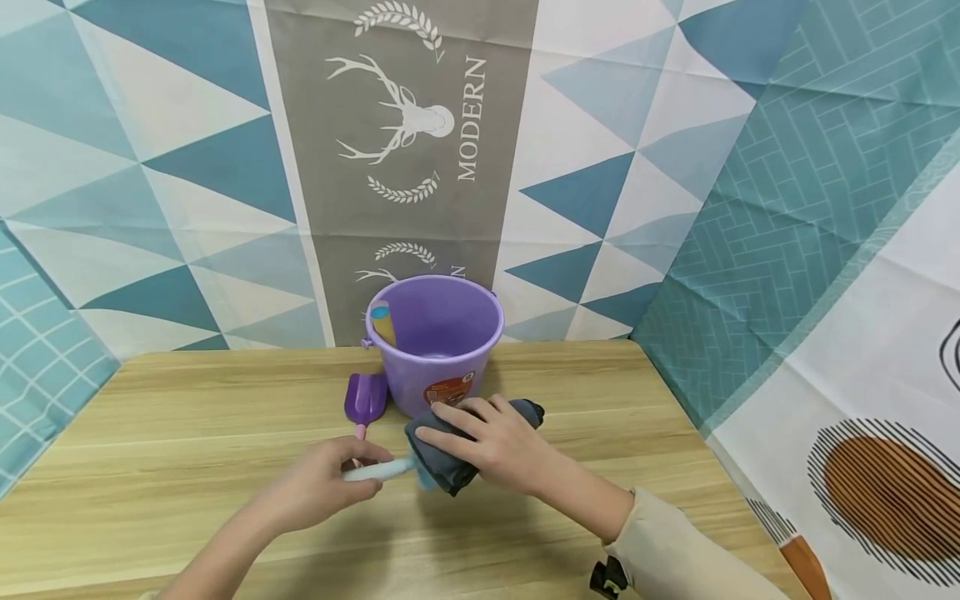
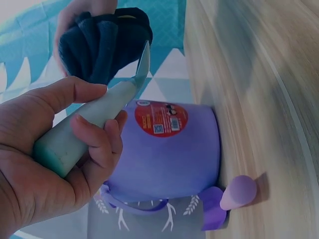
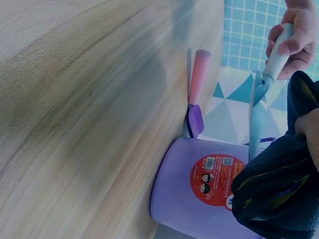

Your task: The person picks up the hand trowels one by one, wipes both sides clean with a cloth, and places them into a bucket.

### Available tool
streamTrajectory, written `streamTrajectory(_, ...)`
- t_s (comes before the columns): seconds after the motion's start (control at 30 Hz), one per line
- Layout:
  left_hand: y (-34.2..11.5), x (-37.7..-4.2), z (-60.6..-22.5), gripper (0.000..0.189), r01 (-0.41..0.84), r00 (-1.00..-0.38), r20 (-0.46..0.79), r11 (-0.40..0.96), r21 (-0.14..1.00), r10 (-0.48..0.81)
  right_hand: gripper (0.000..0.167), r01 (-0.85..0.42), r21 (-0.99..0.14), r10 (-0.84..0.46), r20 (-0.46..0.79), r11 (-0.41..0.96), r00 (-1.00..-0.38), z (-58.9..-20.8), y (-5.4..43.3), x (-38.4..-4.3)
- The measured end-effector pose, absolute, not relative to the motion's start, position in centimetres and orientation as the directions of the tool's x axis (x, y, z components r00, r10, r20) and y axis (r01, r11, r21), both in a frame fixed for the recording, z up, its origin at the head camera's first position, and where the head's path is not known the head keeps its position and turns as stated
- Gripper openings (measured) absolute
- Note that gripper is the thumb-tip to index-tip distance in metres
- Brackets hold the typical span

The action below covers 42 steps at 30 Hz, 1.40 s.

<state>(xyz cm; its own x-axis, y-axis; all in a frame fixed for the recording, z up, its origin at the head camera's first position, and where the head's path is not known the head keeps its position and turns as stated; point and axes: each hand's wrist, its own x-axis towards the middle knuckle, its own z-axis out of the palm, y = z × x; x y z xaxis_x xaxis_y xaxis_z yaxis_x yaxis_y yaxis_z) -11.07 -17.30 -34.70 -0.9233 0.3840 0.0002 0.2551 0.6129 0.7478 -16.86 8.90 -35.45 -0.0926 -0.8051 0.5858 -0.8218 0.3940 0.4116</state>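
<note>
My left hand (image 1: 318, 487) grips the pale handle of a light blue toy shovel (image 1: 381, 470), its fingers wrapped around it. In the right wrist view the blue blade (image 3: 257, 122) reaches to the edge of a dark grey cloth (image 3: 271, 186). My right hand (image 1: 495, 446) holds that bunched, folded cloth (image 1: 435, 454) with its fingers spread over the top. Both hands are above the table, in front of a purple bucket (image 1: 408, 383). Most of the blade is hidden behind the cloth in the head view.
The bucket stands at the back of the wooden table (image 1: 187, 433), a yellow piece with a blue end (image 1: 383, 321) leaning inside. Left of it lies a purple toy shovel (image 1: 365, 400) with a pink handle. Patterned fabric (image 1: 405, 125) hangs behind the table.
</note>
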Motion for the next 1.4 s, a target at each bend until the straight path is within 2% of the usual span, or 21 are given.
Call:
streamTrajectory(0.13, -16.7, -10.9, -34.3, 0.024, 0.288, -0.924, 0.042, 0.624, 0.726, 0.379, 0.035, -0.793, 0.466, -0.818, 0.571, 0.392, -0.07, -35.6, 8.9, -16.9)
streamTrajectory(0.27, -16.2, -10.6, -34.2, 0.023, 0.33, -0.925, 0.099, 0.646, 0.689, 0.367, 0.033, -0.751, 0.532, -0.843, 0.534, 0.392, -0.062, -35.5, 8.9, -16.8)
streamTrajectory(0.57, -16.1, -10.2, -34.1, 0.022, 0.4, -0.91, 0.205, 0.634, 0.662, 0.36, 0.028, -0.647, 0.635, -0.89, 0.424, 0.422, -0.164, -35.0, 9.7, -16.5)
streamTrajectory(0.83, -16.4, -9.9, -34.4, 0.023, 0.392, -0.919, 0.242, 0.65, 0.651, 0.312, 0.023, -0.651, 0.592, -0.868, 0.438, 0.475, -0.234, -34.8, 11.2, -16.5)
streamTrajectory(0.9, -16.4, -9.9, -34.4, 0.023, 0.387, -0.921, 0.245, 0.657, 0.647, 0.302, 0.021, -0.653, 0.576, -0.851, 0.475, 0.492, -0.223, -34.8, 11.4, -16.6)
streamTrajectory(1.0, -16.2, -9.9, -34.4, 0.023, 0.38, -0.925, 0.25, 0.677, 0.63, 0.287, 0.019, -0.66, 0.552, -0.818, 0.548, 0.509, -0.173, -34.9, 11.1, -16.8)
streamTrajectory(1.2, -15.1, -10.1, -34.2, 0.024, 0.381, -0.923, 0.218, 0.675, 0.632, 0.317, 0.031, -0.665, 0.557, -0.791, 0.607, 0.498, -0.083, -35.1, 9.5, -16.9)
streamTrajectory(1.3, -14.8, -10.0, -34.4, 0.024, 0.41, -0.911, 0.244, 0.675, 0.614, 0.331, 0.038, -0.643, 0.587, -0.804, 0.59, 0.492, -0.077, -35.3, 9.0, -16.8)
streamTrajectory(1.4, -14.6, -9.9, -34.7, 0.025, 0.443, -0.897, 0.296, 0.679, 0.586, 0.33, 0.04, -0.608, 0.617, -0.819, 0.565, 0.5, -0.099, -35.3, 8.9, -16.6)
